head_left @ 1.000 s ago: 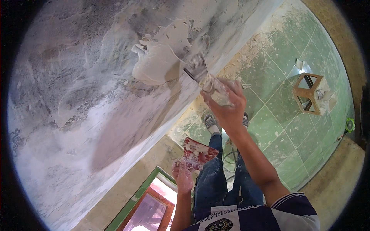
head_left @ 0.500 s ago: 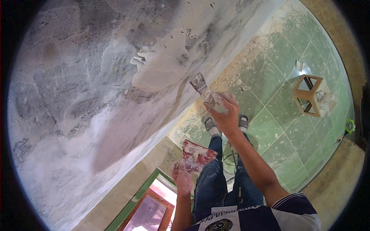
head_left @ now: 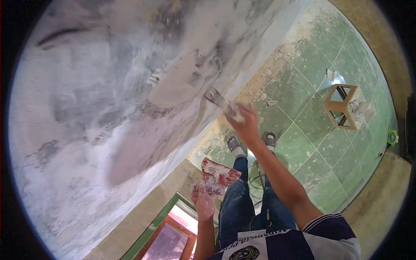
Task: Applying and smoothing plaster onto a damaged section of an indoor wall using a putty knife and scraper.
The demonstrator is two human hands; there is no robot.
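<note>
My right hand (head_left: pixel 247 125) is raised and grips a putty knife (head_left: pixel 222 102) whose blade touches the grey, patchy wall (head_left: pixel 99 108) beside a smooth patch of fresh filler (head_left: pixel 173 89). My left hand (head_left: pixel 203 200) hangs low by my thigh and holds a flat red-and-white smeared plate (head_left: pixel 218 176) with filler on it. My legs in dark paint-flecked trousers and grey shoes (head_left: pixel 236 144) stand on the green tiles close to the wall.
A green tiled floor (head_left: pixel 312 125) with dust and rubble along the wall foot. A small wooden stool frame (head_left: pixel 344 107) stands to the right. A green-framed opening (head_left: pixel 167 229) lies below left. A small green object (head_left: pixel 392 137) sits at far right.
My right hand has drawn the putty knife down and to the right along the wall, leaving a smoother spread of filler. The left hand with the plate has stayed where it was.
</note>
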